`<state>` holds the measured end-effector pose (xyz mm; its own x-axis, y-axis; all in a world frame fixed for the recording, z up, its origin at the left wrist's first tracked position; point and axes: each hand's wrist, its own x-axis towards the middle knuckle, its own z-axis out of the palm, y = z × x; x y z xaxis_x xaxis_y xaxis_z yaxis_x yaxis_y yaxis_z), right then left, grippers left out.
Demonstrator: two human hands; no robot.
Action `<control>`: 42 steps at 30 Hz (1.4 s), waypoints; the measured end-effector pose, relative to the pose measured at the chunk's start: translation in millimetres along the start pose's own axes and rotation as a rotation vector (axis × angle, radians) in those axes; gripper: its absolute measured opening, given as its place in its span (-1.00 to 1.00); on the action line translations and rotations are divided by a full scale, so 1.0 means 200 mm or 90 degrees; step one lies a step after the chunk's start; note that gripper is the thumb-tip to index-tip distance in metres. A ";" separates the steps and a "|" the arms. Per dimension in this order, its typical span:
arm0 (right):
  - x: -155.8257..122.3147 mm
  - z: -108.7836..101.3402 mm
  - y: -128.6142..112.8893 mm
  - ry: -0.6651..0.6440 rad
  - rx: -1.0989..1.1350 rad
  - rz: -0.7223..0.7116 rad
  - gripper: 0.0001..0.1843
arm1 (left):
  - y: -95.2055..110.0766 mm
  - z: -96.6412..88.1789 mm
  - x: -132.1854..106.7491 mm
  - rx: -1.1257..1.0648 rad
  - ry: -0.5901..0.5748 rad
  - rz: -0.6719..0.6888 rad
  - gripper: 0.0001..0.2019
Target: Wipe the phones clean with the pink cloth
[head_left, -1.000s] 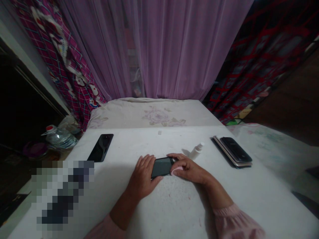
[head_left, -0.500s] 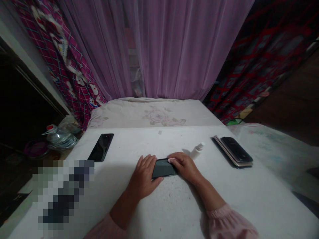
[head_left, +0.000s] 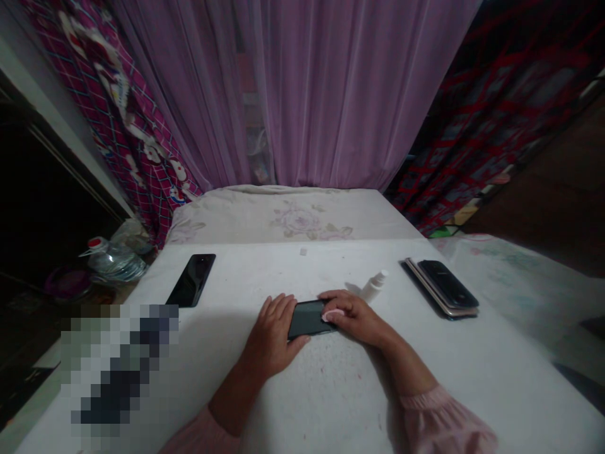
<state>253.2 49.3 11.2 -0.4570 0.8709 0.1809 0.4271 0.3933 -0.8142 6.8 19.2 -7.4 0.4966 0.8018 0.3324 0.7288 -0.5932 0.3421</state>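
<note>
A dark smartphone (head_left: 306, 319) lies flat on the white cloth in front of me, its long side running left to right. My left hand (head_left: 274, 333) grips its left end, thumb along the near edge and fingers at the far side. Pinched in my right hand (head_left: 355, 316) is a small pink pad (head_left: 333, 314), pressed on the right part of the screen. The right end of the phone is hidden under that hand. Just beyond my right hand stands a white spray bottle (head_left: 374, 286).
Another black phone (head_left: 193, 281) lies at the left, near a pixelated patch (head_left: 125, 369). Several stacked phones (head_left: 444, 287) rest at the right. A small pale square (head_left: 303, 251) sits farther back on the white cloth (head_left: 331, 403). Purple curtains (head_left: 331, 94) hang behind.
My right hand has drawn slightly nearer and to the right across the screen with the pink pad, which now shows more. My left hand has stayed in place on the phone.
</note>
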 end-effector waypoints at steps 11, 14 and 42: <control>-0.04 -0.04 0.02 -0.111 0.030 -0.002 -0.73 | 0.00 0.00 0.00 -0.006 0.007 -0.010 -0.40; -0.03 -0.02 0.01 -0.084 -0.006 -0.003 -0.72 | 0.00 0.00 0.00 -0.006 0.013 -0.009 -0.40; 0.01 0.03 0.01 0.042 -0.032 -0.012 -0.77 | 0.00 0.00 0.00 -0.011 0.003 -0.008 -0.38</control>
<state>248.4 50.2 6.7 -0.4129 0.8804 0.2332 0.4585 0.4222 -0.7820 7.6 19.0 -7.2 0.4860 0.8085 0.3319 0.7264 -0.5848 0.3610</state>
